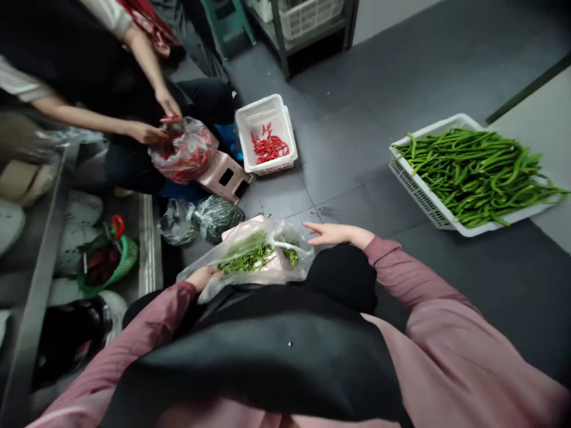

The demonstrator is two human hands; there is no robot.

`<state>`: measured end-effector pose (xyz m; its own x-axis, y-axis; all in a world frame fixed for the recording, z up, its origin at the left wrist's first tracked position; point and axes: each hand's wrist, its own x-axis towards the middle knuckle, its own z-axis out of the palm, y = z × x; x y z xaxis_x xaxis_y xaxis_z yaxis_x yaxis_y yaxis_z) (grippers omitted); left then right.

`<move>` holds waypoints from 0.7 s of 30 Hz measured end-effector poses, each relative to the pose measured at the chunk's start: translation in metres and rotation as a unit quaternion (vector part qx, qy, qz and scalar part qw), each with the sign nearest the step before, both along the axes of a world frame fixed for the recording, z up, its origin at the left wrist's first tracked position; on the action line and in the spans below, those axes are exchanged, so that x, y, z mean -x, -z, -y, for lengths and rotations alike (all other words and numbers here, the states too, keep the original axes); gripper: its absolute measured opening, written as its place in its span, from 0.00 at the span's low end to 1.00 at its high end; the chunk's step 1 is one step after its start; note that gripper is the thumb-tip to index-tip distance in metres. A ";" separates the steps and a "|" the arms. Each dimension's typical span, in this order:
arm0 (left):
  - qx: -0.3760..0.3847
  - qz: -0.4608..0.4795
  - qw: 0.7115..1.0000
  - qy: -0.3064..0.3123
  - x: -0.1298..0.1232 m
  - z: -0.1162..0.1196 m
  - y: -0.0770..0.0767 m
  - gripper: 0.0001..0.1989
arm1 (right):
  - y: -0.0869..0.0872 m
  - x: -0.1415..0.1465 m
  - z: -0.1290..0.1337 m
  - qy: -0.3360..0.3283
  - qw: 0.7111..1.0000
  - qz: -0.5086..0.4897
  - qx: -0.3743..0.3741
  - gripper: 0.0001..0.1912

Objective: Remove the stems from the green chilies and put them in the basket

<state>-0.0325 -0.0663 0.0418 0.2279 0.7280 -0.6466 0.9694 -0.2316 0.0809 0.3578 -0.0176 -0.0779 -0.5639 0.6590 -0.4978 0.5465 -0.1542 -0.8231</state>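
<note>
Dusty-pink long sleeves (pixel 417 270) and a black apron (pixel 263 351) with one tiny pale speck (pixel 289 343)

Tiled floor (pixel 348 125) (grey), white basket (pixel 275 169)

A kitchen's prep area: baskets of peppers (pixel 482 172), metal shelving (pixel 314 44), dark floor tiles (pixel 343 137).

Dark grey tiled floor (pixel 348 107) — damp-marked; metal shelving (pixel 316 41); green stool (pixel 227 24) beside it.
</note>
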 end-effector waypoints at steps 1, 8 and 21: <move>0.022 0.006 0.999 -0.027 0.013 0.004 0.002 0.26 | -0.015 0.011 -0.002 -0.020 0.999 0.036 -0.016 0.52; 0.083 0.118 0.989 -0.025 0.082 0.025 0.015 0.29 | -0.045 0.131 0.013 0.015 0.960 0.260 -0.104 0.50; -0.224 0.172 0.955 0.090 0.141 0.074 -0.054 0.20 | -0.205 0.196 -0.028 0.302 0.892 -0.216 -0.259 0.10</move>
<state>-0.1740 -0.1402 0.0955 0.5185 0.8429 -0.1439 0.8446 -0.4786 0.2401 0.1617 0.0101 0.1274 -0.0942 0.9858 0.1391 0.1068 0.1489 -0.9831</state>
